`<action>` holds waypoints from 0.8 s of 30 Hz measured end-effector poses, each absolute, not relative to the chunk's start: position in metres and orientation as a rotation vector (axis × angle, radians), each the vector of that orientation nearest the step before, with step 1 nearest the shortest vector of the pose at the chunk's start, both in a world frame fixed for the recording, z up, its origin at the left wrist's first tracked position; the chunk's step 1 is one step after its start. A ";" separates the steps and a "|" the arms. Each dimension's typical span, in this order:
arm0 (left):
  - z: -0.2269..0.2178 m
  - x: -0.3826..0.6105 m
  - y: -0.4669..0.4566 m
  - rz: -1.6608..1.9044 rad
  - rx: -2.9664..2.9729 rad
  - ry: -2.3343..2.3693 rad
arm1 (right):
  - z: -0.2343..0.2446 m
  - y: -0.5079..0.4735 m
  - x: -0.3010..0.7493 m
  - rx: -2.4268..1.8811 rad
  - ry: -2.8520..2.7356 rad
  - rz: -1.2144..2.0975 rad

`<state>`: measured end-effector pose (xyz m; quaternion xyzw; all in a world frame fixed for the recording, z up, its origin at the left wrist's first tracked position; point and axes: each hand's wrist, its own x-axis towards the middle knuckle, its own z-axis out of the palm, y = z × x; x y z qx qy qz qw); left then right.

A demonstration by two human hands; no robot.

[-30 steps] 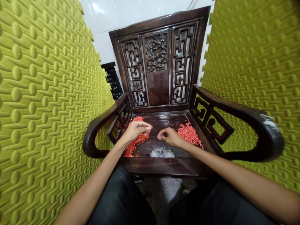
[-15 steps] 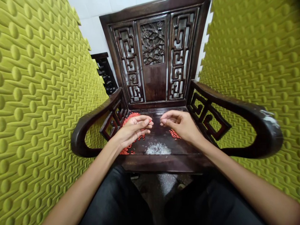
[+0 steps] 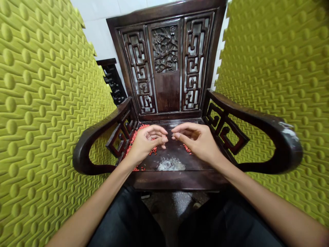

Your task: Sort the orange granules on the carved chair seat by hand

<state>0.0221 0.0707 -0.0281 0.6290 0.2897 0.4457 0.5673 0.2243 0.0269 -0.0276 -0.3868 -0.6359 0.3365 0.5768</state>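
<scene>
Both my hands hover over the seat of a dark carved wooden chair (image 3: 180,152). My left hand (image 3: 145,142) has its fingers curled together above a pile of small red pieces (image 3: 138,132) on the seat's left side. My right hand (image 3: 197,140) faces it, fingertips pinched, and it covers most of a second red pile (image 3: 187,148) on the right. The fingertips of both hands almost meet at the seat's middle. Whatever they pinch is too small to make out. A small heap of clear whitish bits (image 3: 170,164) lies near the seat's front edge, below the hands.
Yellow-green bumpy foam panels (image 3: 46,103) stand on the left and another (image 3: 277,68) on the right of the chair. The chair's curved armrests (image 3: 257,120) flank the seat. A second dark chair (image 3: 111,80) shows behind, against a white tiled wall. My dark-trousered legs fill the bottom.
Both hands have lifted off the red piles and come together over the seat's middle, fingertips now nearly touching. The view has shifted downward and closer to the chair.
</scene>
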 end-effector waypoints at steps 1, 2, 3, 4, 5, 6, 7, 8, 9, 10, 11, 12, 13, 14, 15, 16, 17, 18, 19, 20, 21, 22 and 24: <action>-0.027 0.022 0.071 1.078 1.505 0.691 | -0.027 0.026 0.224 -0.904 -1.485 0.786; -0.026 0.022 0.070 1.103 1.532 0.695 | -0.026 0.025 0.224 -0.904 -1.486 0.787; -0.026 0.022 0.070 1.123 1.557 0.693 | -0.026 0.024 0.223 -0.906 -1.491 0.790; -0.026 0.022 0.070 1.140 1.577 0.688 | -0.025 0.023 0.223 -0.909 -1.499 0.796; -0.027 0.022 0.070 1.153 1.589 0.681 | -0.024 0.022 0.222 -0.911 -1.505 0.801; -0.027 0.022 0.070 1.163 1.594 0.673 | -0.023 0.020 0.221 -0.910 -1.506 0.806; -0.027 0.022 0.069 1.165 1.594 0.665 | -0.022 0.019 0.220 -0.907 -1.504 0.810; -0.028 0.023 0.069 1.164 1.588 0.657 | -0.021 0.017 0.219 -0.903 -1.500 0.813; -0.027 0.023 0.069 1.161 1.576 0.650 | -0.020 0.015 0.217 -0.899 -1.494 0.813; -0.027 0.024 0.068 1.159 1.563 0.643 | -0.020 0.013 0.216 -0.894 -1.489 0.808; -0.026 0.025 0.068 1.156 1.552 0.634 | -0.020 0.012 0.214 -0.890 -1.486 0.800; -0.025 0.026 0.067 1.155 1.543 0.627 | -0.019 0.011 0.213 -0.887 -1.485 0.790; -0.024 0.027 0.067 1.151 1.536 0.623 | -0.020 0.010 0.212 -0.883 -1.483 0.779; -0.024 0.028 0.066 1.144 1.533 0.624 | -0.020 0.010 0.212 -0.881 -1.480 0.769; -0.024 0.028 0.066 1.135 1.532 0.628 | -0.021 0.009 0.211 -0.882 -1.477 0.762; -0.024 0.029 0.066 1.126 1.530 0.637 | -0.021 0.009 0.211 -0.886 -1.476 0.758; -0.025 0.029 0.066 1.120 1.527 0.646 | -0.022 0.009 0.211 -0.891 -1.476 0.753; -0.025 0.029 0.066 1.118 1.526 0.654 | -0.022 0.010 0.211 -0.898 -1.480 0.748; -0.026 0.029 0.066 1.117 1.527 0.658 | -0.023 0.010 0.211 -0.906 -1.486 0.740; -0.027 0.029 0.067 1.116 1.528 0.660 | -0.023 0.010 0.211 -0.915 -1.495 0.728; -0.028 0.029 0.067 1.116 1.530 0.660 | -0.023 0.010 0.211 -0.924 -1.506 0.711; -0.029 0.029 0.067 1.113 1.531 0.661 | -0.024 0.010 0.211 -0.935 -1.517 0.691; -0.029 0.029 0.067 1.109 1.533 0.659 | -0.024 0.009 0.211 -0.950 -1.536 0.652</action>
